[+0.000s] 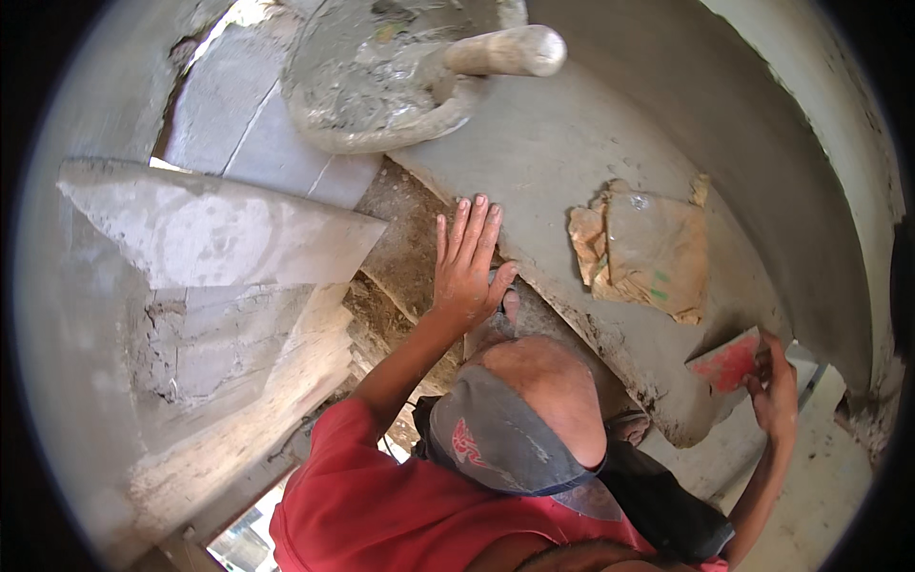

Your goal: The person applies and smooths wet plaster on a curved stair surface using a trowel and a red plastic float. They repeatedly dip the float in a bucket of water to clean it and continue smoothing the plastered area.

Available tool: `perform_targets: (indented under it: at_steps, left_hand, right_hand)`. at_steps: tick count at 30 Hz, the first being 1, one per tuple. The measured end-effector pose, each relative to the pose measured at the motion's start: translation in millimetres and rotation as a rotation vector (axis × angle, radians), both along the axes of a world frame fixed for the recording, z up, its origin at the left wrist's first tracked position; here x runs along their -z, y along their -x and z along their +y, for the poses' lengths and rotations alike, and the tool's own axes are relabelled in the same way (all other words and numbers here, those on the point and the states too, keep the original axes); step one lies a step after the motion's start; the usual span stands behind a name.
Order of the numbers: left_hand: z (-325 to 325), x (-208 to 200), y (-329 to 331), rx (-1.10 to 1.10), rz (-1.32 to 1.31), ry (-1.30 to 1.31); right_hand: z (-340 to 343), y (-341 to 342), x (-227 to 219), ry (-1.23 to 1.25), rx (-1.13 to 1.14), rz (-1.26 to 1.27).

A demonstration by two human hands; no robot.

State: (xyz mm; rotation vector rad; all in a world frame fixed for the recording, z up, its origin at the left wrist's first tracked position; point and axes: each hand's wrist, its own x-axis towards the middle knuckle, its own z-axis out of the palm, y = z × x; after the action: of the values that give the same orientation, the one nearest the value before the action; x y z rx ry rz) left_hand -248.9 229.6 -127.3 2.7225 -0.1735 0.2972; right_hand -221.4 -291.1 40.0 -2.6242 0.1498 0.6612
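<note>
My left hand (467, 267) is stretched out, fingers extended and holding nothing, over the broken front edge of a grey cement-covered step. Whether its palm touches the step I cannot tell. At the right, my right hand (774, 386) grips a small flat rectangular piece with a red, cement-smeared face (726, 360). One edge of that piece is close to the smooth grey cement surface (543, 143), near the curved wall. A folded, crumpled brown paper bag (658, 253) lies on this surface between my hands.
A round pan (343, 138) of wet cement stands at the top, a thick pale handle (505, 51) jutting from it. Left are a cement-smeared triangular board (219, 224) and grey blocks. A curved wall (753, 124) bounds the right. My bent knee (543, 381) is below, near lower steps.
</note>
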Motion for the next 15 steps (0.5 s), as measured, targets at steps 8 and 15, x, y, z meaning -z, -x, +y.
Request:
perform_targets:
  at_steps: [8,15]
  left_hand:
    - [23.0,63.0,16.8,-0.33,0.068,0.271]
    - [87.1,156.9,74.8,-0.606,0.36,-0.077]
  right_hand:
    - [22.6,-3.2,-15.7,-0.219,-0.247,-0.381]
    - [129.4,-69.2,-121.4,-0.248,-0.404,-0.78]
